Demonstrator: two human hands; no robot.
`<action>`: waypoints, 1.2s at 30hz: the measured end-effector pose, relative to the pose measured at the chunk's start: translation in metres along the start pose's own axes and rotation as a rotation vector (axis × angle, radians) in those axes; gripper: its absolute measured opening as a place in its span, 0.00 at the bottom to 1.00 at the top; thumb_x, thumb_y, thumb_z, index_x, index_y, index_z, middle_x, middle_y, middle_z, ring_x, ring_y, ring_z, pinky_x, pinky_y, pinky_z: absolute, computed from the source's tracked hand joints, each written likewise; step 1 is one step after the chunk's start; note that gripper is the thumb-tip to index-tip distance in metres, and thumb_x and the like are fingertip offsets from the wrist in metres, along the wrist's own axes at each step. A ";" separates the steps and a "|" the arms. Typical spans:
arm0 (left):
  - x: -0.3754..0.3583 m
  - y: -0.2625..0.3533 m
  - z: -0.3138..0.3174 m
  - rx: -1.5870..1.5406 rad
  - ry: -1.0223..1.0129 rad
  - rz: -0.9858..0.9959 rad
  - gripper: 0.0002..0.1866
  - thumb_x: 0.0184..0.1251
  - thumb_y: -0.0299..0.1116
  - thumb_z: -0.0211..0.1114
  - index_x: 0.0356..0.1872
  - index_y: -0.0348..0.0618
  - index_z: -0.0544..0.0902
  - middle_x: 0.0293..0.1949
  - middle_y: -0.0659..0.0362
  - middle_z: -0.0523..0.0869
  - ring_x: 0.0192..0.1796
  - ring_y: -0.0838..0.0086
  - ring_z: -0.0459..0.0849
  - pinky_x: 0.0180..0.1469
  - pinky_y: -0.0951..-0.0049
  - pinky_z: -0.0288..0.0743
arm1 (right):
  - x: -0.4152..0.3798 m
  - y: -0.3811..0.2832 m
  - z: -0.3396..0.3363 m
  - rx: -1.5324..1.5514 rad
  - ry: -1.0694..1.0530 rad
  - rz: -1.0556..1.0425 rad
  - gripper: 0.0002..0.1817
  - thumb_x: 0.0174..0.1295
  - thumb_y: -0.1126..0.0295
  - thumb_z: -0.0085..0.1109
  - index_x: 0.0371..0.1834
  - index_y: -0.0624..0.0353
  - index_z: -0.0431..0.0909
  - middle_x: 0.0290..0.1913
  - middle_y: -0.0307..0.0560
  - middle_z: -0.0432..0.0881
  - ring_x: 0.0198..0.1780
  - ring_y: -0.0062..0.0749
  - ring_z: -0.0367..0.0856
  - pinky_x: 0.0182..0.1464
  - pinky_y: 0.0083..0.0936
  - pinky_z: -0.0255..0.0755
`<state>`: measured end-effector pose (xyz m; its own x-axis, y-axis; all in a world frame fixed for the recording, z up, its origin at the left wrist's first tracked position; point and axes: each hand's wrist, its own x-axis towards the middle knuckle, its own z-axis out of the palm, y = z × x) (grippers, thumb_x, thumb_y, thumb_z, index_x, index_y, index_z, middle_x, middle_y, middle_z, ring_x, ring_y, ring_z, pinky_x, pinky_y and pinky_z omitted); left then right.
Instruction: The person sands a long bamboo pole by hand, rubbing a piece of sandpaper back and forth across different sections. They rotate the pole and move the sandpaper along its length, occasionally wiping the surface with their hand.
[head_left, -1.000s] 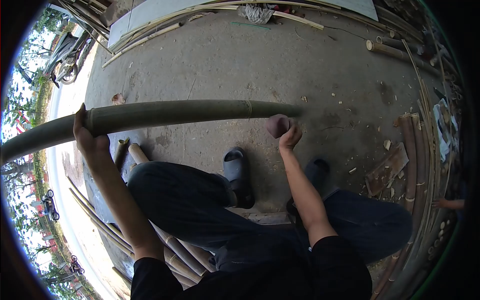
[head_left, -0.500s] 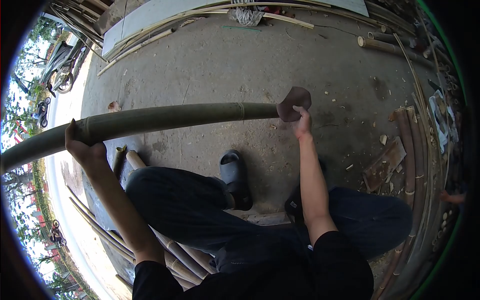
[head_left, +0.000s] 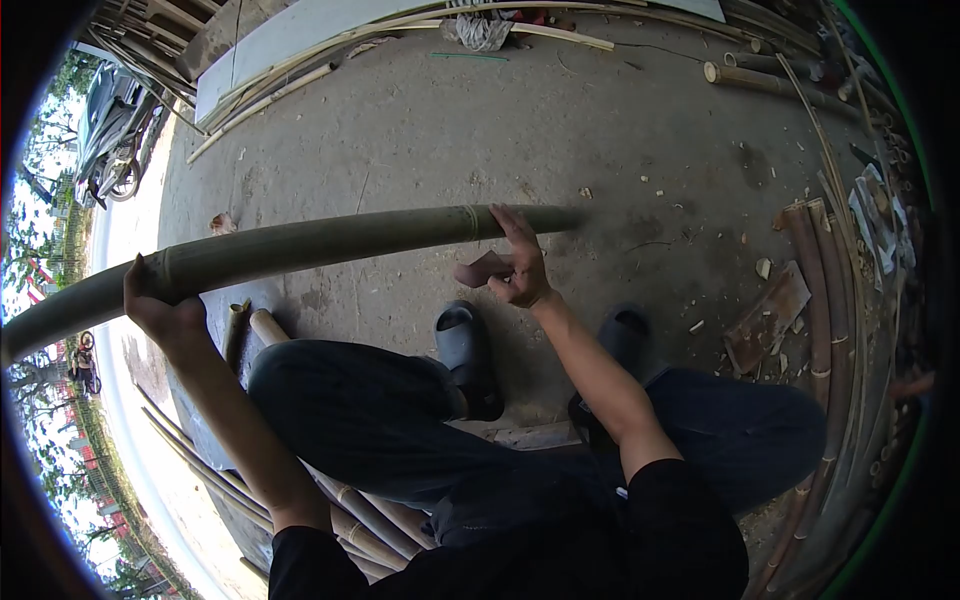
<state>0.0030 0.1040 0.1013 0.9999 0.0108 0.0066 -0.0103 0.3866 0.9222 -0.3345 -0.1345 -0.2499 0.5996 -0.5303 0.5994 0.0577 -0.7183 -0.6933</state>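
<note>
Left hand clenched, arm extended; right hand half-open, fingers raised.

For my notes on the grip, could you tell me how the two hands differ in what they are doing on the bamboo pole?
The left hand wraps around the bamboo pole from below; the right hand only lays open fingers against it. The left hand holds nothing else; the right hand also pinches a brown pad. Both touch the pole.

Open concrete beyond the pole, clutter at the edges

Past the pole the concrete lies bare up to the stacked canes; right of it bamboo lengths and a wood scrap crowd the way; under it, knees and sandals.
</note>
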 end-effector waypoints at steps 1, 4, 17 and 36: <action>-0.001 0.000 0.001 0.000 -0.003 0.000 0.10 0.65 0.35 0.67 0.43 0.41 0.83 0.41 0.55 0.86 0.47 0.59 0.86 0.61 0.55 0.79 | -0.001 -0.003 0.005 -0.041 0.004 -0.020 0.46 0.37 0.63 0.59 0.70 0.63 0.73 0.74 0.59 0.70 0.76 0.62 0.64 0.79 0.50 0.54; 0.002 -0.002 -0.004 -0.008 0.017 0.021 0.10 0.65 0.34 0.66 0.44 0.40 0.83 0.42 0.54 0.86 0.48 0.58 0.86 0.61 0.53 0.78 | -0.004 0.003 0.006 -0.058 0.071 0.054 0.34 0.39 0.64 0.59 0.55 0.65 0.80 0.76 0.59 0.68 0.77 0.61 0.63 0.79 0.50 0.54; -0.055 -0.005 0.032 0.462 -0.075 0.350 0.33 0.65 0.51 0.73 0.64 0.40 0.78 0.55 0.54 0.84 0.58 0.65 0.82 0.62 0.60 0.76 | -0.008 0.032 -0.015 -0.110 0.137 0.234 0.37 0.43 0.63 0.59 0.56 0.82 0.77 0.77 0.64 0.64 0.77 0.62 0.62 0.78 0.46 0.58; -0.053 -0.002 0.029 0.136 -0.083 0.265 0.28 0.75 0.45 0.66 0.67 0.37 0.76 0.60 0.52 0.82 0.58 0.63 0.84 0.63 0.61 0.80 | -0.021 0.019 -0.002 -0.232 0.105 0.231 0.31 0.45 0.57 0.60 0.46 0.75 0.86 0.80 0.68 0.58 0.80 0.65 0.57 0.78 0.49 0.57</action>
<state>-0.0497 0.0762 0.1104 0.9597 0.0169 0.2804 -0.2754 0.2531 0.9274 -0.3475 -0.1375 -0.2749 0.4892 -0.7261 0.4832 -0.2604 -0.6504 -0.7136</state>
